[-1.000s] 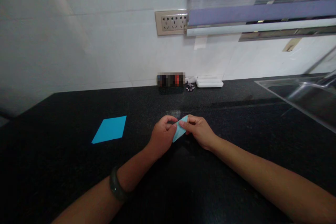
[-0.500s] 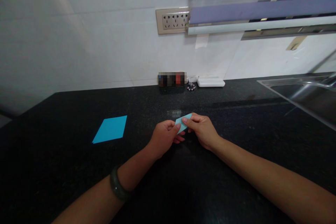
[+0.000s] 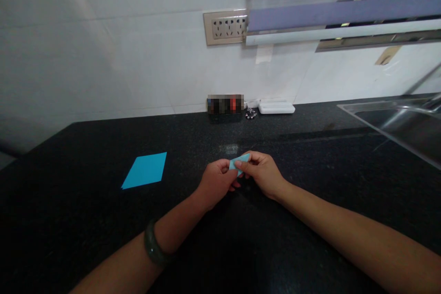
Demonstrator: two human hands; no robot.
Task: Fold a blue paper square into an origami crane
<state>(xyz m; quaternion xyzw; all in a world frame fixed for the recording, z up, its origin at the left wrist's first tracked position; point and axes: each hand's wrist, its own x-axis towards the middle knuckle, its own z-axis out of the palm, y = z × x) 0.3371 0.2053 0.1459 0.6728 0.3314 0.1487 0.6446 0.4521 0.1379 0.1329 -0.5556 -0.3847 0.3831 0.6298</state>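
Observation:
Both my hands pinch a small folded piece of light blue paper (image 3: pixel 243 158) above the dark countertop. My left hand (image 3: pixel 217 181) is closed on its left and lower side, thumb on the near face. From the right, my right hand (image 3: pixel 264 172) grips it with the thumb lying across the front and the fingers behind. The thumbs and fingers hide much of the paper, so its full folded shape cannot be made out. A flat sheet of brighter blue paper (image 3: pixel 146 171) lies on the counter to the left, apart from both hands.
Along the wall stand a dark box (image 3: pixel 225 104) with a blurred face, a small beaded item (image 3: pixel 251 113) and a white case (image 3: pixel 276 107). A metal sink (image 3: pixel 403 117) is set into the black counter (image 3: pixel 103 234) at right. A socket panel (image 3: pixel 225 27) is on the wall.
My right thumb has slid left and down over the paper, and the hands are slightly closer together. Less of the folded paper shows. The flat blue sheet has not moved.

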